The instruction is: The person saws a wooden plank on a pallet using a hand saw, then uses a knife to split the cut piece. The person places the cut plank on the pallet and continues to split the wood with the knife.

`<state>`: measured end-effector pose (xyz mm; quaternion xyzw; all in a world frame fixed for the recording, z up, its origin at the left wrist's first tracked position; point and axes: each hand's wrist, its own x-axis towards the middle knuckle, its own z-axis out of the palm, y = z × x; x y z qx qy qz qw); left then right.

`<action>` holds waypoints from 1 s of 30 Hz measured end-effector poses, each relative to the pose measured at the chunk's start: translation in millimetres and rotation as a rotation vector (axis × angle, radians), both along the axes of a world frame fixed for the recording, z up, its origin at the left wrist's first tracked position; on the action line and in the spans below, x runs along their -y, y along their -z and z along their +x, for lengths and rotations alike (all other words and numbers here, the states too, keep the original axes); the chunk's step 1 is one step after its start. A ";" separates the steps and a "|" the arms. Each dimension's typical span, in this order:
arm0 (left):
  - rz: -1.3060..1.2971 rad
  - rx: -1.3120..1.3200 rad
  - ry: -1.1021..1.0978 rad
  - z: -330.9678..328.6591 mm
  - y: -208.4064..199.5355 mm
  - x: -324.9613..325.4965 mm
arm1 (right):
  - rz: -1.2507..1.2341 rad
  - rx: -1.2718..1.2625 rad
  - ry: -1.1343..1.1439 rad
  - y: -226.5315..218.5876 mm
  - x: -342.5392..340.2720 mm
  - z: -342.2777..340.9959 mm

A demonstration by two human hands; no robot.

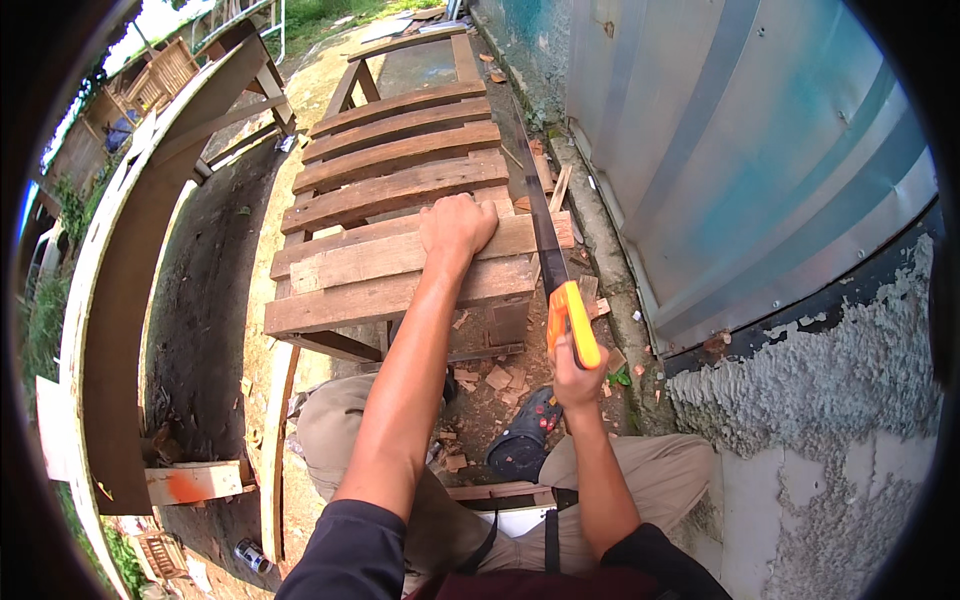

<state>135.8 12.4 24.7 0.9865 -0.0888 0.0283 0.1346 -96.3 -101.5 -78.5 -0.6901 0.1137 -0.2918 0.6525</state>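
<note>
My left hand [458, 228] presses down on a loose wooden plank [370, 258], its fingers curled over the far edge. The plank lies across the slatted wooden bench [395, 298], and its right end sticks out past the bench's side. My right hand [577, 375] is closed round the yellow and orange handle of a handsaw [537, 190]. The dark blade points away from me and crosses the plank near that jutting end. How deep the teeth sit in the wood I cannot tell.
A corrugated metal sheet [720, 130] and a rough wall [800, 380] stand close on the right. Wood offcuts [500, 378] litter the ground below the bench. At the left is a large wooden frame [120, 330]. A can [252, 556] lies by it.
</note>
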 end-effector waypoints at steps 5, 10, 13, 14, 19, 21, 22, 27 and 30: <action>0.005 0.017 0.012 5.5 -1.4 -2.4 | -0.170 -0.025 0.063 -35.4 -8.4 31.6; 0.010 -0.012 0.007 0.9 0.5 -3.1 | -0.397 -0.023 -0.001 35.4 -23.8 -148.4; -0.011 0.012 -0.014 0.1 1.7 -5.9 | -0.376 -0.075 -0.054 41.2 -23.6 -185.8; -0.016 0.016 -0.024 -1.4 4.5 -7.1 | -0.346 -0.074 -0.056 46.2 -20.3 -177.6; -0.017 -0.003 -0.012 1.0 1.8 -1.6 | 0.034 -0.064 -0.037 -9.4 -4.3 0.4; -0.021 -0.008 0.003 3.5 -1.5 2.3 | 0.106 -0.094 0.022 -33.2 1.5 49.8; -0.024 -0.010 0.008 4.8 -2.8 4.1 | 0.095 -0.069 0.027 -36.9 1.1 58.2; -0.006 -0.019 -0.024 0.5 -2.2 -4.5 | -0.254 0.012 0.033 6.5 -30.7 -87.2; -0.031 -0.011 -0.021 -1.6 -2.3 1.3 | -0.406 -0.011 -0.006 31.3 -24.5 -156.9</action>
